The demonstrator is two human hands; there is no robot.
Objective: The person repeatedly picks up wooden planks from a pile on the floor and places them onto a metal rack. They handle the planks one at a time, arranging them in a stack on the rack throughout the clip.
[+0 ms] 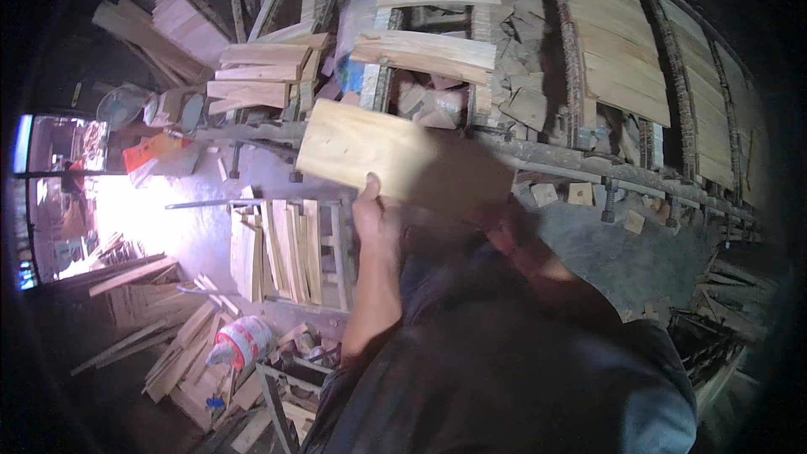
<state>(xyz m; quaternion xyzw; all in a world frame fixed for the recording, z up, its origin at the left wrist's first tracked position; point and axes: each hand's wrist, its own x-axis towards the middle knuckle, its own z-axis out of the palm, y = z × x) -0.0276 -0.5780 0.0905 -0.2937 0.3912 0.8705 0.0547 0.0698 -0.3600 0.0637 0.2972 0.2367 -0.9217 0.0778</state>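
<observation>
A wide, pale wooden board (361, 147) is held up in front of me, its right half in shadow. My left hand (374, 212) grips its lower edge, thumb on the face and fingers hidden behind. At the board's right end is my right hand (511, 227), dark and blurred, closed around the lower corner. Beyond the board, loose planks (429, 50) lie across the bars of a long clamping rack (538, 151). A small stack of boards (261, 67) rests on the rack to the left.
Joined panels (618, 42) lie on the rack at right. Upright boards (286, 248) stand in a frame left of my arm. A white and red bucket (244, 340) sits among scrap wood (189, 361) at lower left. Offcuts (525, 105) are heaped beneath the bars.
</observation>
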